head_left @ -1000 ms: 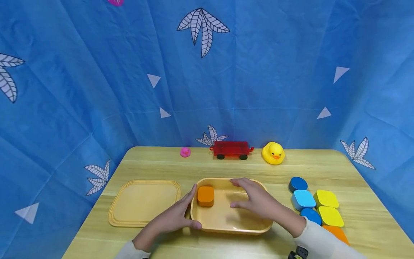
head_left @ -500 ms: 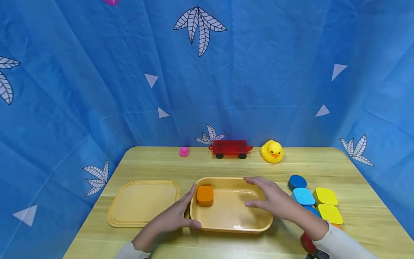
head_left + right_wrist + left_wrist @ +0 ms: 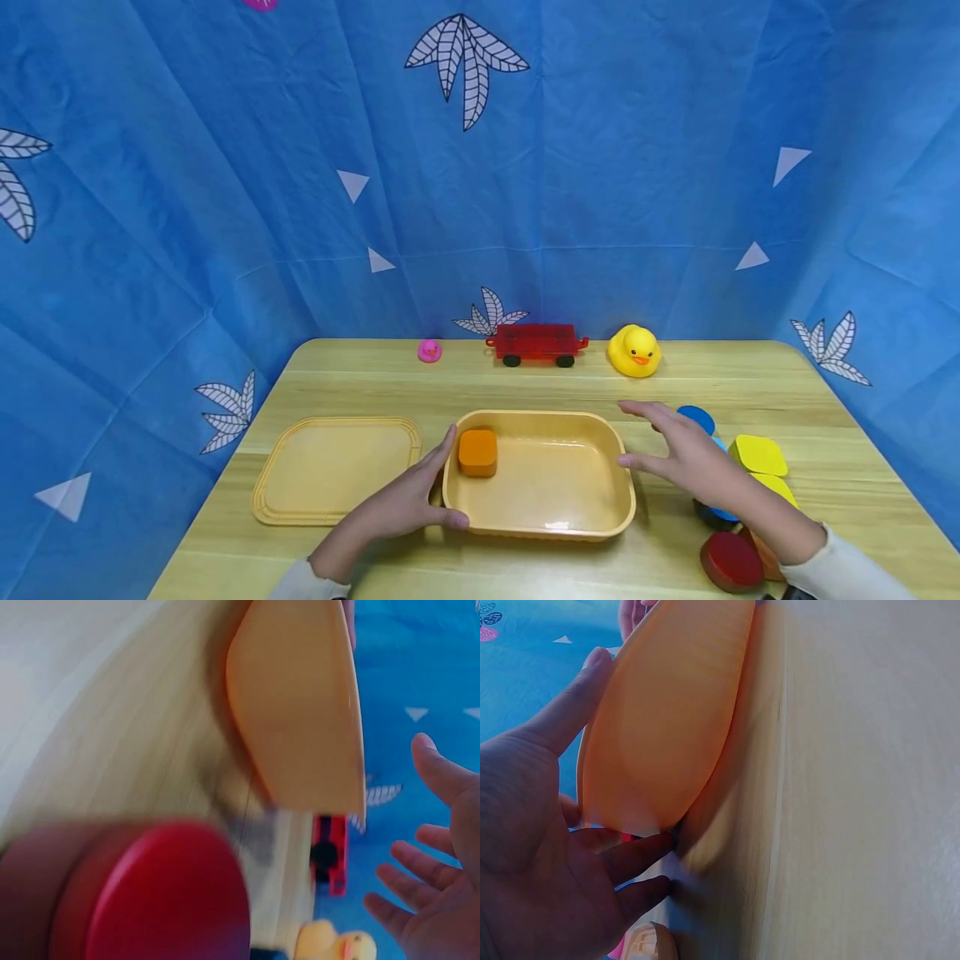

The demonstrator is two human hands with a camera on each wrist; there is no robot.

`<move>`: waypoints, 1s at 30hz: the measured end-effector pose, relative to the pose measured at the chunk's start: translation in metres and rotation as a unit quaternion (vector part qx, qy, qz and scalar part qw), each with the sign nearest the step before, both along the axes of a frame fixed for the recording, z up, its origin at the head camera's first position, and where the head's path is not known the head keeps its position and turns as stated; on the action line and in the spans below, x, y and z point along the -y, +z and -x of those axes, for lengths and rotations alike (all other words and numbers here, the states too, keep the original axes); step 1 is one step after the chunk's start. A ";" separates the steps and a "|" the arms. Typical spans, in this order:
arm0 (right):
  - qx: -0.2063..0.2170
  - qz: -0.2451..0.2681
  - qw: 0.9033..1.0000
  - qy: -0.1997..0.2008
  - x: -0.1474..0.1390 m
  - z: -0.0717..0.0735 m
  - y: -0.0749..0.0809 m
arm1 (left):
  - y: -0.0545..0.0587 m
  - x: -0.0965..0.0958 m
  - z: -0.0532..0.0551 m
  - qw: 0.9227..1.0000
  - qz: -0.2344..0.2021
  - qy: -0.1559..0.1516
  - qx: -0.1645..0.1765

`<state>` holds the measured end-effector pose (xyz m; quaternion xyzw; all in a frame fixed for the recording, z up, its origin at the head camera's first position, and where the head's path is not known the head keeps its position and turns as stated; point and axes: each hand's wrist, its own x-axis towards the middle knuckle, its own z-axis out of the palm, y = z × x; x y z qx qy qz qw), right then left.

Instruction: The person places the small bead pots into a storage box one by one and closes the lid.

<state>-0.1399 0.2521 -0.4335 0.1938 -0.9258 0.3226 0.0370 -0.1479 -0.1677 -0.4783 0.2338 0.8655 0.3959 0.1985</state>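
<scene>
My left hand (image 3: 405, 504) steadies the left end of a pale orange plastic tub (image 3: 558, 532), thumb by its front left corner and fingers along its end wall. In the left wrist view, the same hand (image 3: 562, 847) holds the tub's end (image 3: 667, 720) between thumb and fingers. One orange rounded block (image 3: 477, 453) sits inside the tub at the left. Just right of the tub hovers my right hand (image 3: 693, 462), fingers spread and holding nothing. The right wrist view shows this hand (image 3: 450, 862) apart from the tub (image 3: 296, 712).
Blue (image 3: 697, 418), yellow (image 3: 759, 455) and red (image 3: 732, 562) blocks lie at the right, partly behind my right forearm. A flat lid (image 3: 337, 471) lies left of the tub. Along the back stand a pink duck (image 3: 430, 351), a red wagon (image 3: 536, 343) and a yellow duck (image 3: 634, 351).
From over the tub's interior, my right hand has moved right, past the tub's right rim. My left hand, the tub and the orange block inside stay in place.
</scene>
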 end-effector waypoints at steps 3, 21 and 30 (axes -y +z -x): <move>0.011 -0.005 1.000 -0.014 -0.013 0.001 0.000 | 0.001 0.000 0.000 1.000 -0.001 -0.001 0.002; 0.074 -0.063 0.991 -0.087 -0.068 0.030 -0.016 | -0.002 0.000 0.001 1.000 0.001 -0.001 0.003; 0.096 -0.073 0.988 -0.095 -0.079 0.043 -0.023 | -0.001 0.000 0.000 1.000 0.000 -0.003 -0.003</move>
